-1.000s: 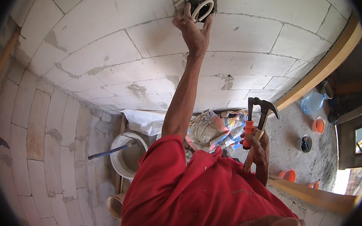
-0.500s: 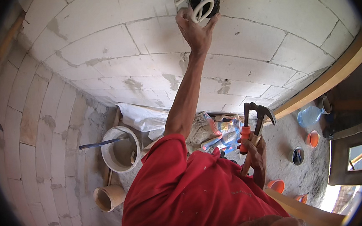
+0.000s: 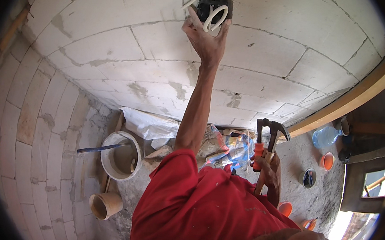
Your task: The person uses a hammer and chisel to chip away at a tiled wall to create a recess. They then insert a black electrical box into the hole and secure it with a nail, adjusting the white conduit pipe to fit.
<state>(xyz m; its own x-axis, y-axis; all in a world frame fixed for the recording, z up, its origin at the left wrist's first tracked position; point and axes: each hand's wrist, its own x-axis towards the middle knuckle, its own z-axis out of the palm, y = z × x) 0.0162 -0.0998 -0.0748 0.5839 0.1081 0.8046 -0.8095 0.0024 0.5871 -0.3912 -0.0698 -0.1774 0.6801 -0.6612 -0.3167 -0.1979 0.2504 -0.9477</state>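
High on the block wall, my left hand (image 3: 208, 45) reaches up with thumb and fingers gripping the lower sides of a black round electrical box (image 3: 207, 6) in its hole. A loop of white cable (image 3: 225, 13) hangs out of the box, between thumb and fingers. Lower at the right, my right hand (image 3: 270, 172) is closed around a claw hammer (image 3: 274, 134) with a wooden handle. The same hand also grips an orange-handled tool (image 3: 258, 151) with a dark shaft, held upright beside the hammer; its tip cannot be made out clearly.
At lower left stand a white bucket (image 3: 106, 164) of grey mix with a blue-handled tool across it and a beige bucket (image 3: 113, 203). Sacks (image 3: 220, 140) lie along the wall base. Rightward are a wooden beam (image 3: 335, 112), a water jug (image 3: 324, 136), a grey pail (image 3: 303, 179) and orange buckets (image 3: 322, 161).
More of the black box's rim shows in the hole, and the white loop has shifted slightly within my left hand. My right hand keeps both tools. The view has shifted a little.
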